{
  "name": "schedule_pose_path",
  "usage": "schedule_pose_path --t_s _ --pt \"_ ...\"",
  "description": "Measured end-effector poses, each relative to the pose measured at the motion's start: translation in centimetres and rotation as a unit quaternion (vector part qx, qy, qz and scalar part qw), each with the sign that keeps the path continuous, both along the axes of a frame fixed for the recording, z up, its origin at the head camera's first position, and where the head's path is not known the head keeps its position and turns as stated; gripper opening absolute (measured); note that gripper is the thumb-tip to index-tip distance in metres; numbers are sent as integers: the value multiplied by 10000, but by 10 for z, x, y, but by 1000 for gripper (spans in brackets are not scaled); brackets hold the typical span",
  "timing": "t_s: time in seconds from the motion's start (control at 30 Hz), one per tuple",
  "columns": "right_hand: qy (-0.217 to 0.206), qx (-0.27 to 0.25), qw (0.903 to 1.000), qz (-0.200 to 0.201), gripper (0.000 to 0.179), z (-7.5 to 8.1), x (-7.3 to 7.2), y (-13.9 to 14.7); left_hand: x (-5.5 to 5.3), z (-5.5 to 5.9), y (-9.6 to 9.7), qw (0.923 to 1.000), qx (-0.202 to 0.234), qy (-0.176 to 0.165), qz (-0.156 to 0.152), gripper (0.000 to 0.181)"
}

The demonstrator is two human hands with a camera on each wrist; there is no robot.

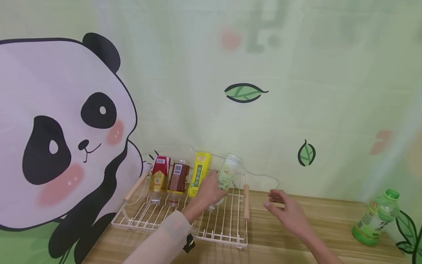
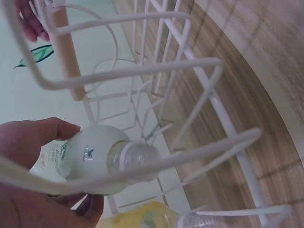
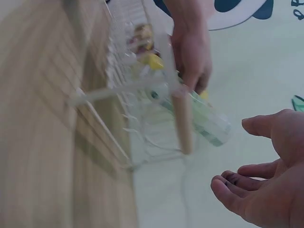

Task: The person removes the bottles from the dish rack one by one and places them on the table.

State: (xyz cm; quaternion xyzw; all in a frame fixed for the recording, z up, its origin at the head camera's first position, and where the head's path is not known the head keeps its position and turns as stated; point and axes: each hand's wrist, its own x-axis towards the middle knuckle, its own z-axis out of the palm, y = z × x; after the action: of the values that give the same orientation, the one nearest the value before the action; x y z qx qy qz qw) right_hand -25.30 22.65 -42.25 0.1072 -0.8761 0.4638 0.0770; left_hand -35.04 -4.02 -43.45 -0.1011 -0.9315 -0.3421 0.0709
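My left hand [image 1: 209,189] grips a clear bottle with a pale green label [image 1: 228,171] in a white wire rack [image 1: 227,240] with wooden handles. The bottle leans with its cap end low and toward me; in the left wrist view its rounded shoulder [image 2: 95,147] and cap show past the fingers. Left of it, also in the rack, lean a yellow-labelled bottle [image 1: 200,168], a dark red-brown bottle [image 1: 179,178] and a red-and-gold bottle [image 1: 159,174]. My right hand [image 1: 288,212], fingers loosely bent and apart, hovers right of the rack and holds nothing.
A green-capped bottle [image 1: 376,218] with green liquid-coloured plastic stands at the far right of the wooden table [image 1: 316,234]. Behind rises a pale green cloth backdrop [image 1: 184,73] printed with a panda and leaves. A small black object [image 1: 189,243] lies near the rack's front edge.
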Motion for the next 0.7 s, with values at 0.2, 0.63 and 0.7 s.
schedule_pose_path --t_s 0.2,0.63,0.7 --pt "770 631 9950 -29 65 29 -4 14 4 12 3 9991 -12 208 -360 65" --pt "1883 1809 9651 190 81 58 -11 2 42 54 12 9759 -1497 1259 -961 65" --pt "2323 1999 9513 337 82 58 -13 -3 47 61 14 9714 -1687 1267 -1086 65"
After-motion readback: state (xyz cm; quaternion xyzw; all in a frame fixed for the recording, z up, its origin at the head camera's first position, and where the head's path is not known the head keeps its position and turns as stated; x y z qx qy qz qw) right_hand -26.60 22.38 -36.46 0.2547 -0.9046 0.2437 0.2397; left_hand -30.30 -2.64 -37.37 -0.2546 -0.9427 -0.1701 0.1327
